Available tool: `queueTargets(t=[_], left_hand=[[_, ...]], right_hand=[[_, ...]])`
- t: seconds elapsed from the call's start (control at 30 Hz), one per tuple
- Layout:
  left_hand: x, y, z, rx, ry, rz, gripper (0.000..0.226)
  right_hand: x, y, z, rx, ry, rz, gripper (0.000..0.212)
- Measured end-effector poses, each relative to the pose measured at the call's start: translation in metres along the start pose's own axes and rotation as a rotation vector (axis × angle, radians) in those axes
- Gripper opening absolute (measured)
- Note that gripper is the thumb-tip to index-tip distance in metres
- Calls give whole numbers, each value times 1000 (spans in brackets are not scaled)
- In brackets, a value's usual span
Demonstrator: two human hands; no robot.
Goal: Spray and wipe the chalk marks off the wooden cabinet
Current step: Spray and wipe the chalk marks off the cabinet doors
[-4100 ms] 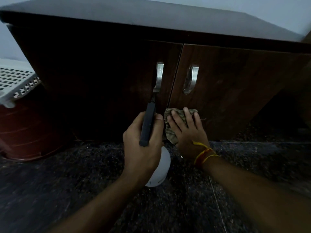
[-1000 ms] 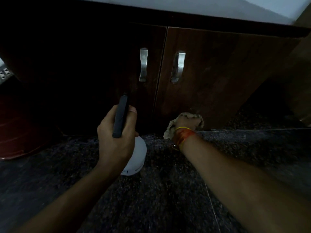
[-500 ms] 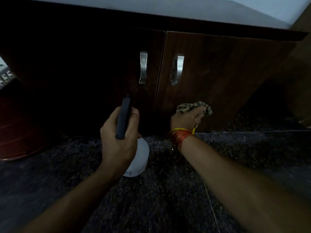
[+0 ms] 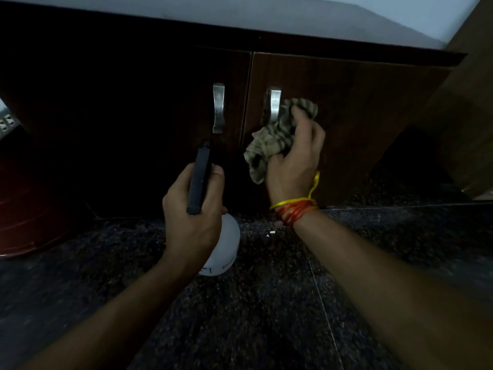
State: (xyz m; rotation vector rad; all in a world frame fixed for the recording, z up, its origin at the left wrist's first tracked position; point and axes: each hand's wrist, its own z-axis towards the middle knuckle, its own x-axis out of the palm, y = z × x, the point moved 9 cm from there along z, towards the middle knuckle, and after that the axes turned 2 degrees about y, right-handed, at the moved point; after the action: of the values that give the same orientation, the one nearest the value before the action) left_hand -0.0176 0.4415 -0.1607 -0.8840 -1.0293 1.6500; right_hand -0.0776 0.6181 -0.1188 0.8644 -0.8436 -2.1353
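Right hand (image 4: 293, 166) gripped crumpled striped cloth (image 4: 272, 140) against right cabinet door (image 4: 360, 116), just beside its metal handle (image 4: 274, 106). Left hand (image 4: 194, 209) gripped spray bottle (image 4: 225, 244), fingers curled round black head.

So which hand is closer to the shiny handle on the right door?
Right. The right hand holds the cloth beside that handle; the left hand sits lower, gripping the spray bottle.

Left hand (image 4: 193, 220) gripping spray bottle (image 4: 222, 247), nozzle toward cabinet (image 4: 354, 110). Right hand (image 4: 296, 161) bunching striped cloth (image 4: 272, 140) against right door, just beside right handle (image 4: 274, 106). Left handle (image 4: 218, 108) uncovered. Dark speckled floor (image 4: 266, 303) below.
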Motion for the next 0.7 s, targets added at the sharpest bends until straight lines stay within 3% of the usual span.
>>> queueTargets(t=[0.33,0.47,0.7], left_hand=[[-1,2,3,-9,-22,6,16],[2,2,0,-9,-9,5,14],[7,0,1,-35,-5,6,12]], right_hand=[[12,8,4,-305,95,-306,73],[7,8,9,-267,64,-199,65],[-9,24,19,-244,21,-46,69]])
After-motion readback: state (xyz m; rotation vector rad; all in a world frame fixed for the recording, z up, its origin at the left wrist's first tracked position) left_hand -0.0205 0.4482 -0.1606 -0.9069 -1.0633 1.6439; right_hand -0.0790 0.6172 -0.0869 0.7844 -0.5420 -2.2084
